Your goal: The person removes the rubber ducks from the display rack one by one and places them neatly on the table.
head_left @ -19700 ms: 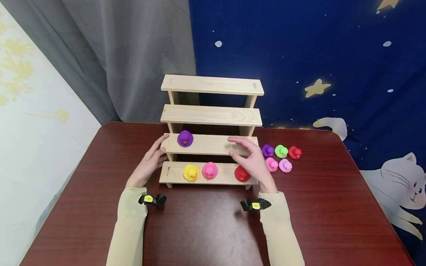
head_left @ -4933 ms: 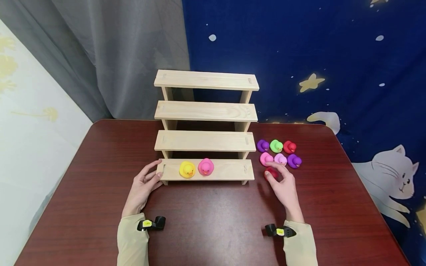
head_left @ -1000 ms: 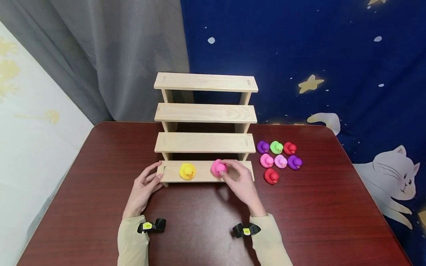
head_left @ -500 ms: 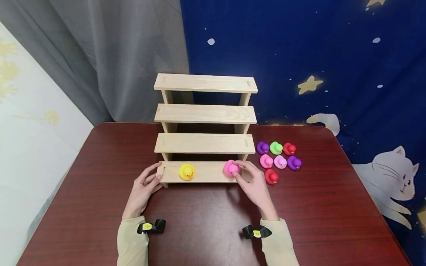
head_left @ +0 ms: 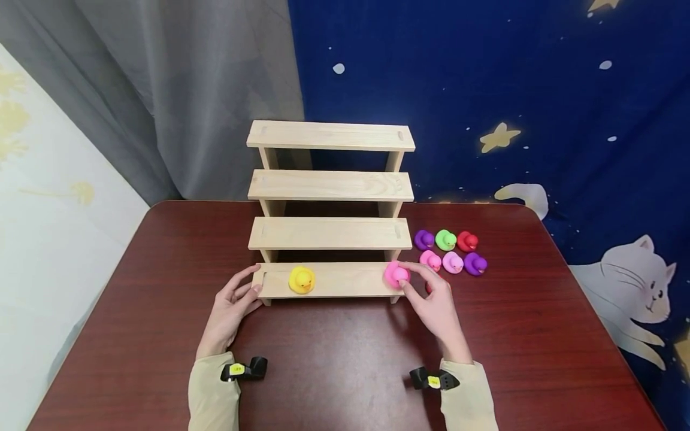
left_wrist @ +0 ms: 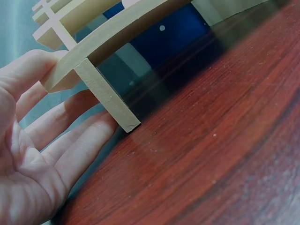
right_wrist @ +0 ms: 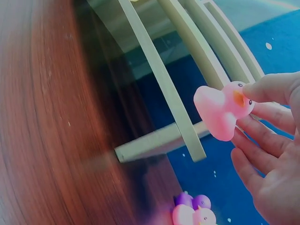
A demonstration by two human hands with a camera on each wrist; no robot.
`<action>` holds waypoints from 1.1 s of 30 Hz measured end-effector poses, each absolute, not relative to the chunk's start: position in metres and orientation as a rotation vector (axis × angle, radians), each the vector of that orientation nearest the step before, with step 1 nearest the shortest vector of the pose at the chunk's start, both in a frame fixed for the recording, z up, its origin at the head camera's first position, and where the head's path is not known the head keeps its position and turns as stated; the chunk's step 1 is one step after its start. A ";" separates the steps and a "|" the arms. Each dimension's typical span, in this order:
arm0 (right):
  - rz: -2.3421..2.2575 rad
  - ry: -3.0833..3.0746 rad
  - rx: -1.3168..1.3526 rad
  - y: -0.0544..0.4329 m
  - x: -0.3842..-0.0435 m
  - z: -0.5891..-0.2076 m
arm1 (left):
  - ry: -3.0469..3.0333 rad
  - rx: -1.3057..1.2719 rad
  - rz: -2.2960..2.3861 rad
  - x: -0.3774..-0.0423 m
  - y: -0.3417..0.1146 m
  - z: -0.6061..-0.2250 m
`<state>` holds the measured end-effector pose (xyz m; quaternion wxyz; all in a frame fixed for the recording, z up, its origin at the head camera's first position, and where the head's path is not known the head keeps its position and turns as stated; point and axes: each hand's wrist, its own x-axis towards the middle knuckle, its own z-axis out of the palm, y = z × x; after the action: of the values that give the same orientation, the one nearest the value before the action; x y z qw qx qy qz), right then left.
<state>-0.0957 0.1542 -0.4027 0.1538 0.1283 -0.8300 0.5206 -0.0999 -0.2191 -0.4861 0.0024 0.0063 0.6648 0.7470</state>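
Note:
A four-tier wooden display shelf (head_left: pixel 345 282) stands on the table. My left hand (head_left: pixel 226 311) holds the left end of its lowest tier, thumb and index finger at the board's end in the left wrist view. With thumb and fingertips, my right hand (head_left: pixel 436 305) pinches a pink rubber duck (head_left: pixel 396 275) over the right end of that tier. The right wrist view shows this pink duck (right_wrist: pixel 220 110) lifted clear of the board. A yellow rubber duck (head_left: pixel 301 280) sits left of centre on the lowest tier.
Right of the shelf, rubber ducks stand in rows: purple (head_left: pixel 423 240), green (head_left: pixel 445 240) and red (head_left: pixel 467 241) behind, pink (head_left: pixel 430 261), light pink (head_left: pixel 453 262) and another purple duck (head_left: pixel 475 264) before them. My right hand mostly hides another red duck (head_left: pixel 429 287).
The pink duck has travelled right along the lowest tier in my right hand. Earlier, a red duck and a purple duck left the shelf for the table. My left hand has stayed at the lowest tier lately.

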 end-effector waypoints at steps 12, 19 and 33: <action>1.481 -2.344 0.262 0.174 -0.093 -0.406 | 2.090 0.020 2.341 -0.099 -0.219 -0.487; 1.472 -2.324 0.252 0.188 -0.092 -0.409 | 2.068 0.020 2.354 -0.100 -0.219 -0.487; 1.444 -2.317 0.140 0.230 -0.096 -0.443 | 2.048 0.045 2.374 -0.101 -0.220 -0.488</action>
<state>-0.0959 0.2300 -0.4432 0.2023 0.0503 -0.8301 0.5172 -0.1011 -0.2203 -0.4876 0.0029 0.0143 0.6532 0.7570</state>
